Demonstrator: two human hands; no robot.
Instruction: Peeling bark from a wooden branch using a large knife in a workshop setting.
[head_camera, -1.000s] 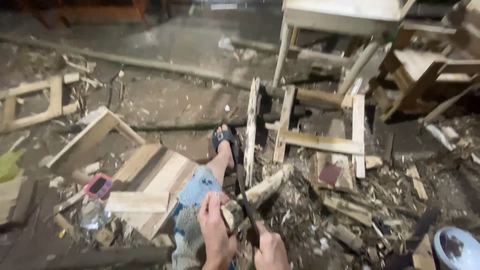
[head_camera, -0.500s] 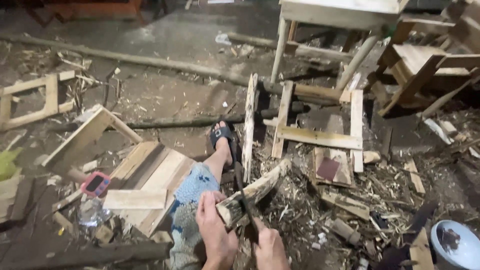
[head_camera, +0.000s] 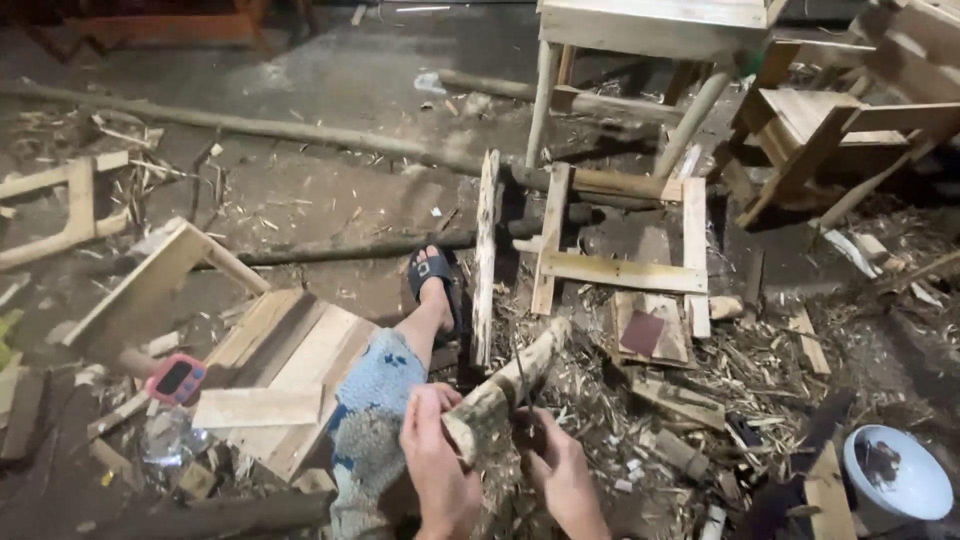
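Two hands on one short log (head_camera: 505, 385), bark-stripping or trimming step by look of it. Log slanted, near end raised at lap, far end down among wood shavings (head_camera: 745, 375) beside upright plank (head_camera: 486, 255). Left hand (head_camera: 437, 470) wrapped around cut end, fingers curled tight. Right hand (head_camera: 562, 472) closed on thin dark blade (head_camera: 522, 380) laid against log. Next stroke likely needs firm left grip, blade angled away from fingers. Bark pale, rough, partly peeled.

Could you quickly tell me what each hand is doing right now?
Left hand: closed around the rough pale wooden log.
Right hand: beside the log; grip unclear.
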